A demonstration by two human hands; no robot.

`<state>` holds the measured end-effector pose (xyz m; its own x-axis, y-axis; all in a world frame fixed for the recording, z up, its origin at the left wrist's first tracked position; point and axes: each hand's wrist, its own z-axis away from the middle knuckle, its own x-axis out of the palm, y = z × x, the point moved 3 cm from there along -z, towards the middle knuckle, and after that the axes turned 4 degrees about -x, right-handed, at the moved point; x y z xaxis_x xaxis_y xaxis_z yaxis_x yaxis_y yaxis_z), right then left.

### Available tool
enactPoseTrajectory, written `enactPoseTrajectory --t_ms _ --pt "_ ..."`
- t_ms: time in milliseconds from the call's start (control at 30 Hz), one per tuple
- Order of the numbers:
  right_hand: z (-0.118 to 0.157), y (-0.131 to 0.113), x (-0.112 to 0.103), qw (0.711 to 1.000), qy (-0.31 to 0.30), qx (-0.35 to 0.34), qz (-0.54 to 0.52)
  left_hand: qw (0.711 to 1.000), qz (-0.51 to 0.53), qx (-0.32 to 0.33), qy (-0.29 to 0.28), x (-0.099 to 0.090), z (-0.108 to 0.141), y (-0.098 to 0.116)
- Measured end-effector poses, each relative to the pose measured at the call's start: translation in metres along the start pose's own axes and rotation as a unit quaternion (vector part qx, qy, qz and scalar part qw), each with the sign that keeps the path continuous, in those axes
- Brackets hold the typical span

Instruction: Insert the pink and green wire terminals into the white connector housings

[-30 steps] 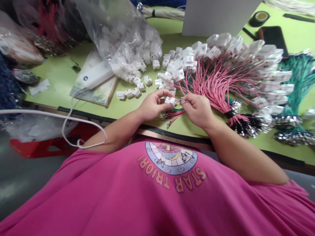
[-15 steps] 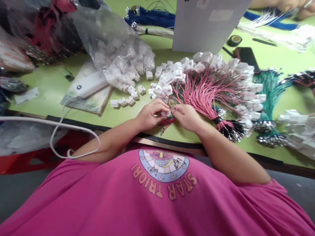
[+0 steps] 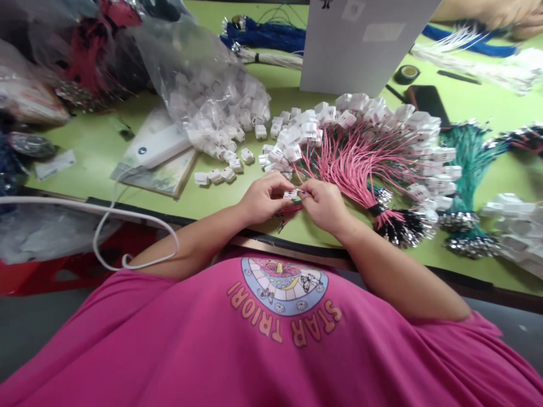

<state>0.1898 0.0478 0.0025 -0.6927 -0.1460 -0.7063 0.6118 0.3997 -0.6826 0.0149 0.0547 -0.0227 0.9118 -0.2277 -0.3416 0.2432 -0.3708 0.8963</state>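
Between thumb and fingers, my left hand pinches a small white connector housing. My right hand is closed on a thin wire, its end right at the housing's edge; whether it is inside cannot be made out. A few pink and green wire ends lie under the hands. Just beyond them spreads a fan of pink wires, with white connector housings along its outer rim. A black tie binds these wires near their metal-tipped ends.
A clear bag of white housings lies at the left, with loose housings before it. A white cable loops over my left forearm. Green wire bundles, a phone and a grey box stand around. Another person's hands show top right.
My hands have turned slightly, so the white housing shows more plainly between them. The whole view has shifted a little to the right.
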Motion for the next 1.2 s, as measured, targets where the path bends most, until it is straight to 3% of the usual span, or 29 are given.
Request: enactPoseTrajectory --t_ms 100,233,333,533,767,1200 --pt "0.001 -0.001 -0.001 1.0 0.016 -0.012 -0.02 0.994 0.078 -0.077 0.0 -0.001 0.0 0.0" --pt "0.009 -0.008 -0.013 0.988 0.11 -0.058 -0.087 0.95 0.23 -0.21 0.006 -0.005 0.002 0.001" --pt "0.013 -0.011 -0.016 0.985 0.092 -0.076 -0.124 0.929 0.277 -0.245 0.024 -0.008 0.002 0.002" --pt "0.014 0.003 -0.001 0.992 0.014 -0.023 -0.124 0.924 0.287 -0.252 0.034 -0.009 0.001 -0.002" --pt "0.017 -0.003 -0.001 0.994 0.05 -0.096 -0.001 0.925 0.286 -0.25 0.028 -0.009 0.003 -0.003" --pt "0.019 -0.007 -0.004 0.993 0.071 -0.076 0.05 0.947 0.234 -0.22 0.013 -0.01 0.002 -0.001"
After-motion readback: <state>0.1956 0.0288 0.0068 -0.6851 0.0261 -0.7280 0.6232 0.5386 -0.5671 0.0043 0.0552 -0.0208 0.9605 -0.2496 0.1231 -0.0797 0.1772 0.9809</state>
